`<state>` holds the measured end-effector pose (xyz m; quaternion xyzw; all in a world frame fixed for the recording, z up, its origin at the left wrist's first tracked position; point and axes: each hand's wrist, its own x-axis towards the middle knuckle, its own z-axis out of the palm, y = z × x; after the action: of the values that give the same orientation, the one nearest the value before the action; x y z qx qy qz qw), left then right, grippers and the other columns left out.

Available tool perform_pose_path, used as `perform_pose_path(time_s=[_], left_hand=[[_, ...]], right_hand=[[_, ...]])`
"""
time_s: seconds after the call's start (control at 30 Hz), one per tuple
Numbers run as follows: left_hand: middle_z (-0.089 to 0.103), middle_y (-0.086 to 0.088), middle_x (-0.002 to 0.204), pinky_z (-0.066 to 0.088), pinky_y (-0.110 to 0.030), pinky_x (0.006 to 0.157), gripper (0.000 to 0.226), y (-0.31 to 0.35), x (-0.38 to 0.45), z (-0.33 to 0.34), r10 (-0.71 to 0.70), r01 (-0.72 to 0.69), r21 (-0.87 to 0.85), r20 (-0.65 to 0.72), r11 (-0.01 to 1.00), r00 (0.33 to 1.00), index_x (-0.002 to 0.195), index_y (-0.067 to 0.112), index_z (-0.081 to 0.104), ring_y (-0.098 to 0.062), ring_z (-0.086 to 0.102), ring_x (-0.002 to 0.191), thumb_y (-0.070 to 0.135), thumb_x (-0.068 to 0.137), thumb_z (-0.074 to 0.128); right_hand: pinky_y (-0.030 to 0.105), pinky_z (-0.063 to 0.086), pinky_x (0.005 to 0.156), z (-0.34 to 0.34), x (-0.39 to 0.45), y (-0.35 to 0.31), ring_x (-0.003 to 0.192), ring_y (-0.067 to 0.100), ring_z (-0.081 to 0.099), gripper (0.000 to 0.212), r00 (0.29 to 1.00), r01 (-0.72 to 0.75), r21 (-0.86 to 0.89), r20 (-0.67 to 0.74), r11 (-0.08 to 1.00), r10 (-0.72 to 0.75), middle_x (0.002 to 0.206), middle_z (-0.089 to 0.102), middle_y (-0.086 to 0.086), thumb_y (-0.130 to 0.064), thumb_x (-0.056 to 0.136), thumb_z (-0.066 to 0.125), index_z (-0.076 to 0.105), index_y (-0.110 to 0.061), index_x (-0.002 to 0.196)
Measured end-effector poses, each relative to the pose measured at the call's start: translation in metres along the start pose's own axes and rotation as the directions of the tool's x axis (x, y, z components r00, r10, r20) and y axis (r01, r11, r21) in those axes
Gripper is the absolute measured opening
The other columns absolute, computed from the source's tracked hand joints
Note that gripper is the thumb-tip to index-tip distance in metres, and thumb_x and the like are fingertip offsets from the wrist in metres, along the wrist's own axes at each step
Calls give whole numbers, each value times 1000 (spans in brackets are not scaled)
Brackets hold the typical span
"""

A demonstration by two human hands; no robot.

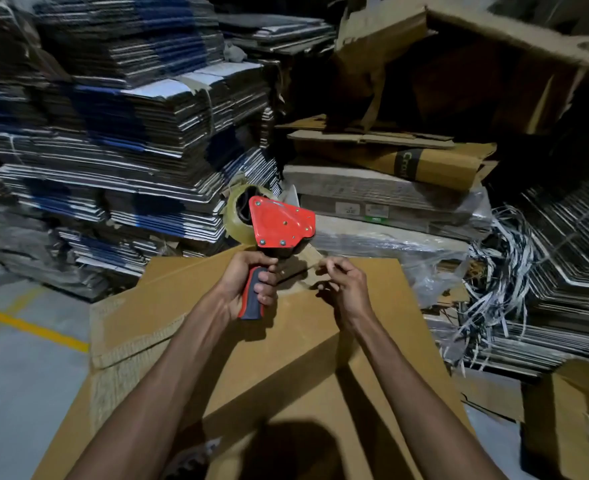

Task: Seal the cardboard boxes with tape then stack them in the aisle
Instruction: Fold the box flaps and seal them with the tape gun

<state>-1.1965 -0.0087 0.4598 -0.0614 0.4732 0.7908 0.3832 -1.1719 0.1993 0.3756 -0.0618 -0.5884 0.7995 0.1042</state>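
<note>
At centre frame your left hand [251,284] grips the tape dispenser [279,225] while your right hand [341,284] pinches the tape end [312,259]; pull crookedly and it may stick to itself before reaching the cardboard box [286,358].

**Around the work spot**

Beyond the fingers and to their left we see tall stacks of flattened cartons [120,133]. To their right lie a tangle of white straps [497,271] and clear plastic wrap [435,258]. Left and nearer, a yellow floor line [29,327] crosses grey concrete.

left hand [251,285]: fist-gripped, raised | right hand [343,285]: fingertips pinched, forearms extended
</note>
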Motion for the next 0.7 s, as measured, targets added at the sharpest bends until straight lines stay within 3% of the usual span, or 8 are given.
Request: perform_pose_path(time_s=[0.13, 0.23, 0.3, 0.47, 0.6, 0.63, 0.7], left_hand=[[34, 7, 54, 27, -17, 38, 12, -11, 15, 18, -43, 47, 83, -49, 995, 998, 72, 17, 46, -8, 29, 34, 16, 82, 53], [34, 7, 54, 25, -18, 39, 12, -11, 19, 31, -40, 49, 131, -75, 990, 996, 72, 17, 45, -8, 28, 35, 16, 81, 53], [33, 7, 54, 24, -18, 39, 17, -3, 21, 37, -10, 32, 190, -115, 981, 993, 71, 18, 44, -8, 28, 35, 15, 87, 50], [31, 6, 56, 24, -20, 36, 19, 18, 24, 42, 53, 4, 329, -164, 944, 985, 73, 18, 41, -10, 25, 36, 15, 91, 48], [33, 7, 57, 24, -20, 36, 15, 28, 27, 48, 80, -11, 405, -153, 914, 985, 77, 19, 43, -10, 26, 37, 17, 90, 49], [33, 7, 57, 24, -20, 37, 15, 31, 27, 50, 83, -13, 426, -147, 905, 986, 77, 19, 43, -10, 26, 37, 17, 91, 48], [32, 6, 58, 22, -20, 38, 15, 34, 27, 51, 92, -13, 471, -145, 882, 985, 77, 18, 43, -10, 25, 38, 16, 91, 47]], right_hand=[[33, 55, 62, -13, -2, -5, 73, 19, 67, 59, 990, -38, 267, -123, 963, 73, 85, 72, 10, -56, 102, 44, 69, -4, 88], [34, 56, 62, -21, 1, -4, 67, 20, 66, 51, 950, -43, 374, -271, 927, 153, 66, 56, 1, -56, 106, 41, 50, -14, 79], [34, 55, 62, -30, 5, -3, 67, 24, 64, 47, 927, -84, 375, -309, 923, 210, 66, 48, 2, -53, 108, 42, 46, -15, 81], [31, 53, 48, -23, 2, -15, 60, 26, 67, 64, 898, -395, 195, -126, 898, 423, 74, 65, 14, -61, 105, 42, 65, -2, 93], [29, 55, 51, 0, 19, -48, 60, 28, 72, 84, 830, -554, 178, 42, 813, 556, 78, 76, 16, -74, 98, 43, 74, 4, 101], [27, 55, 49, 4, 25, -55, 58, 27, 71, 81, 815, -576, 170, 49, 800, 577, 80, 76, 17, -71, 99, 45, 73, 5, 103], [21, 47, 42, 11, 34, -67, 49, 20, 66, 50, 802, -591, 173, 23, 788, 597, 69, 72, 13, -48, 106, 49, 66, -2, 95]])
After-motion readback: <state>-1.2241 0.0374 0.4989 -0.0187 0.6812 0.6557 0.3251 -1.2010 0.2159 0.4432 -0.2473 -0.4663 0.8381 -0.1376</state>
